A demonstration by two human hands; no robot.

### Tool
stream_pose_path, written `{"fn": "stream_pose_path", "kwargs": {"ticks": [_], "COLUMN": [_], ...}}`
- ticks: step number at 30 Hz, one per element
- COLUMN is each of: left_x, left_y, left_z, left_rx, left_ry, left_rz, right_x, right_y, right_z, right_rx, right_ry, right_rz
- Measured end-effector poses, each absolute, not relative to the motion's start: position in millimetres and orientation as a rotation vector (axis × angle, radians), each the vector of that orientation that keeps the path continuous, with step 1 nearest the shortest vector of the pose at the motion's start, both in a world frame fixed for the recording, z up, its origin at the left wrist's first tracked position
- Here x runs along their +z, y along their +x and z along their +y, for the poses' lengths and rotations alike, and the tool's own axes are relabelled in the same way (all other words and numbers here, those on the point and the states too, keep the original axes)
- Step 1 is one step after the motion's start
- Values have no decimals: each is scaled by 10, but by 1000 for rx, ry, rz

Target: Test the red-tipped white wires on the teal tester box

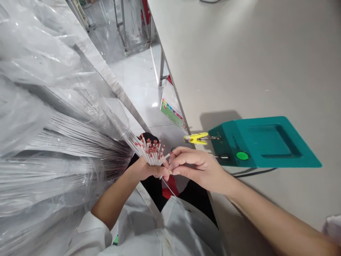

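My left hand (149, 170) is closed around a bundle of thin white wires (153, 158), whose reddish-brown tips fan upward above the thumb. Beside it, my right hand (195, 165) has its thumb and fingers pinched together at the bundle's right side, close to the left fingertips. Whatever sits in this pinch is too small to make out. One wire end leans out of the bundle toward the right fingers. A single thin strand (169, 187) hangs below the hands, across my lap.
A teal device (239, 142) with a round green button (242, 155) lies on the grey table (253, 71). From its left edge sticks a yellow clip (196, 138). Long white wires in clear plastic (66, 138) fill the left. A printed box (173, 106) and wheeled rack (124, 28) stand beyond.
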State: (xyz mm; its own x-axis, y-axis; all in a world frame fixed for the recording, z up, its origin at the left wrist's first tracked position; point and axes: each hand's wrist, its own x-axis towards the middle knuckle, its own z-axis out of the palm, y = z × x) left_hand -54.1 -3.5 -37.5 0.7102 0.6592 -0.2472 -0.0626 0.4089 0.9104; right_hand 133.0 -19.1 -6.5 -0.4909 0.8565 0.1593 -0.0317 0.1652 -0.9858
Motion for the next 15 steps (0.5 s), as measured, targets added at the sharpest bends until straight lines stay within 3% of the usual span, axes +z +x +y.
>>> {"fn": "stream_pose_path", "kwargs": {"ticks": [8,15], "left_x": [-598,-546], "left_y": [-435,-310], "left_z": [-81,-93], "left_rx": [734,795], "left_ry": [793,764], "left_rz": [537,604], "right_x": [-209,-208], "right_y": [1134,1166], "right_z": [-304,-316], "right_rx": [1613,1349], "right_ry": [-894,-1093], "right_rz": [-1126,-1173]}}
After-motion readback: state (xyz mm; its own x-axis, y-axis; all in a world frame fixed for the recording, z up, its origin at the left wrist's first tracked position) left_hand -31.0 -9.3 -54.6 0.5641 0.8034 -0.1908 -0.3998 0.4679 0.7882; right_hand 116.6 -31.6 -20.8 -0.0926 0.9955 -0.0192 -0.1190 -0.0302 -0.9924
